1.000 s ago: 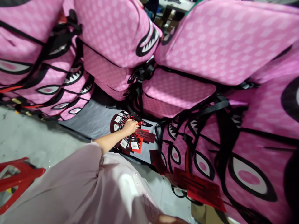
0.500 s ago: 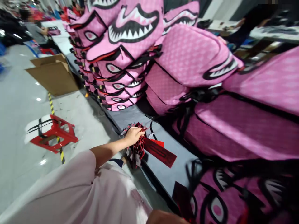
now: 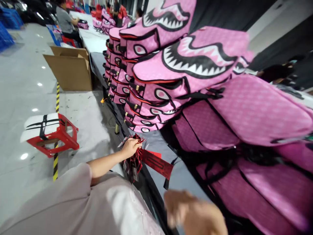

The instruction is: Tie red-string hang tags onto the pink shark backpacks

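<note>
My left hand is closed on a bunch of red hang tags at the edge of the grey table. Red strings stick out above the fingers, and several dark and pale tags dangle below. One long dark-red tag points right across the table. At the bottom, my right hand is smeared by motion, and its fingers do not show clearly. Beyond my left hand stands a stack of pink backpacks with shark mouths and eyes printed on them. More pink backpacks are heaped to the right.
On the floor at left are a red stool with a white top and an open cardboard box. Yellow-black tape runs along the floor. A person in grey sits at the far table; another person is at far right.
The view has swung right-to-left, so the backpack stack sits further right. My right hand has come into view at the bottom. My left hand still grips the tags.
</note>
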